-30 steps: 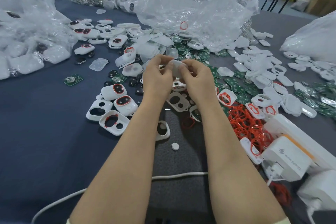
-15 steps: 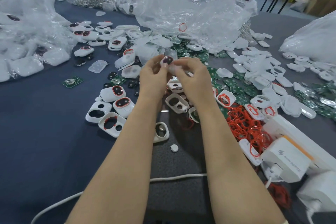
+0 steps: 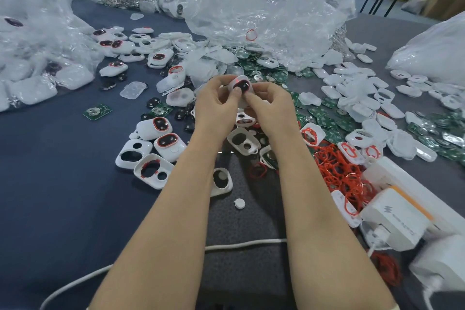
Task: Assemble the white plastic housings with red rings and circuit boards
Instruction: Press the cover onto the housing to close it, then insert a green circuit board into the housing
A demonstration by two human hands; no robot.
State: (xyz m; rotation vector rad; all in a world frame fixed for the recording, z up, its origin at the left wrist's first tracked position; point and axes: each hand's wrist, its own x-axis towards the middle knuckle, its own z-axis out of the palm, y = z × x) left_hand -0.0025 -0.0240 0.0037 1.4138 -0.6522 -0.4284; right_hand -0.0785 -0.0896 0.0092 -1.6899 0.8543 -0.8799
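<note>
Both forearms reach from the near edge toward mid-table and converge, wrists close together. The left hand (image 3: 216, 107) and right hand (image 3: 273, 108) hold one housing (image 3: 241, 85) between them, raised above the table (image 3: 50, 196) at centre. The left fingers are curled round the housing's left side, with the thumb laid up against its face beside the dark window. The right fingers are curled and pinch its right and lower edge; the far fingertips of both hands are hidden behind the part. The housing's face is turned toward the camera and tilted, showing a dark oval insert edged in red. Whether a board sits inside cannot be told. Directly below the hands lie open shells (image 3: 242, 143), some face down. To the near left are two finished units (image 3: 161, 134) with red-rimmed dark windows, touching two empty shells, one carrying a red ring (image 3: 150, 170). A loose heap of rings (image 3: 337, 173) lies to the right of the right forearm. Green boards (image 3: 324, 121) are scattered behind and to the right of it, mixed with white covers. One board (image 3: 97, 111) lies alone at left. A crumpled clear bag (image 3: 251, 7) stands at far centre. A white cable (image 3: 245, 243) passes under both forearms, and a charger (image 3: 395, 219) sits at near right.
</note>
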